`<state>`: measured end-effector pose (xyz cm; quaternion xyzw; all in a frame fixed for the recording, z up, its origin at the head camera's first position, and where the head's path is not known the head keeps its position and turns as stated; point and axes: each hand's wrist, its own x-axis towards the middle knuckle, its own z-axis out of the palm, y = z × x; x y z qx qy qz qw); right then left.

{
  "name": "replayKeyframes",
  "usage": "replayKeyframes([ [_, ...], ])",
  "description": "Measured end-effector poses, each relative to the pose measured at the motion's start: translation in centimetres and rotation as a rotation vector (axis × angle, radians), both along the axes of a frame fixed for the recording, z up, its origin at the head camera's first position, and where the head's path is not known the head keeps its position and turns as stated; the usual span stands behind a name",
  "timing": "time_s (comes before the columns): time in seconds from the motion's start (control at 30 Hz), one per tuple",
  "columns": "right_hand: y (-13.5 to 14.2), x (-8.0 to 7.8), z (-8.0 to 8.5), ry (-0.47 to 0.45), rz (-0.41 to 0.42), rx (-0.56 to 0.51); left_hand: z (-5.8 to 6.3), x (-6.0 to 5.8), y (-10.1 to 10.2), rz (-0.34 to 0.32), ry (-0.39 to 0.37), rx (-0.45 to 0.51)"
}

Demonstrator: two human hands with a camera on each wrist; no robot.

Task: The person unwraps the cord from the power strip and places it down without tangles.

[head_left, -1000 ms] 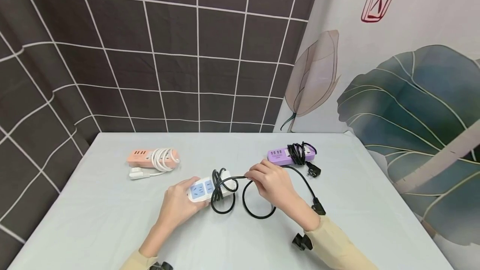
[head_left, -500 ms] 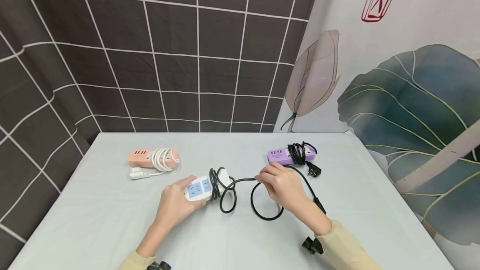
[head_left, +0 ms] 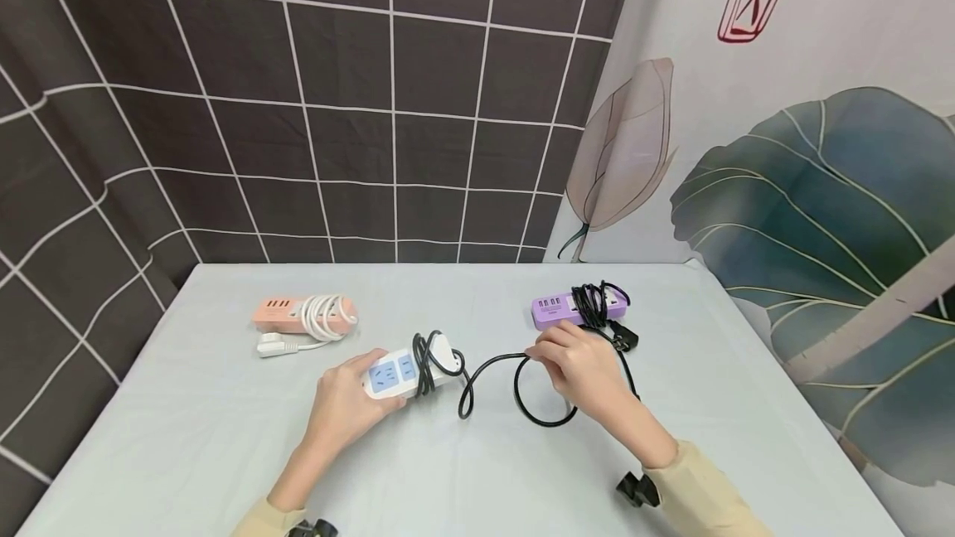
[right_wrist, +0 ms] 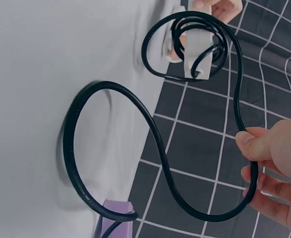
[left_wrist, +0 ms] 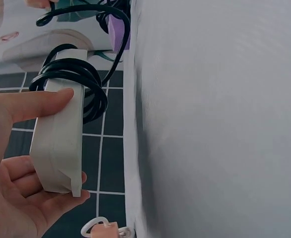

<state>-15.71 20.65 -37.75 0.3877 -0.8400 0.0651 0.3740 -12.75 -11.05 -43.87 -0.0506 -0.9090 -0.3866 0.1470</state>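
Note:
My left hand [head_left: 345, 403] grips one end of a white power strip [left_wrist: 58, 144] with blue sockets, thumb on one side and fingers on the other. Several turns of its black cord [left_wrist: 71, 72] are wound round the strip's far end. To the right, my right hand [head_left: 570, 365] pinches the loose stretch of that cord [right_wrist: 239, 89] between thumb and fingers. From the pinch the cord drops into a wide loop near the table, seen in the right wrist view. In the head view the right forearm hides the cord's plug end.
An orange power strip [head_left: 279, 316] wrapped in white cord lies at the back left, its white plug [head_left: 274, 345] in front. At the back right is a purple power strip [head_left: 550, 311] with a black cord and plug [head_left: 623, 336]. A white cloth covers the table [head_left: 224, 454].
My right hand has moved right, drawing cord away from the white power strip, and fewer loops hang off it. My left hand has shifted slightly left with the strip.

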Motion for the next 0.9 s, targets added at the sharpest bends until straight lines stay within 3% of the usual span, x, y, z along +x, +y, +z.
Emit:
replayKeyframes([
  [0.5, 1.0, -0.8, -1.0, -0.098, -0.12, 0.008, 0.5, 0.1, -0.1, -0.002, 0.018, 0.006],
  [0.9, 0.7, -1.6, -2.4, -0.217, -0.154, 0.026, 0.9, 0.1, 0.3, -0.011, 0.034, 0.012],
])
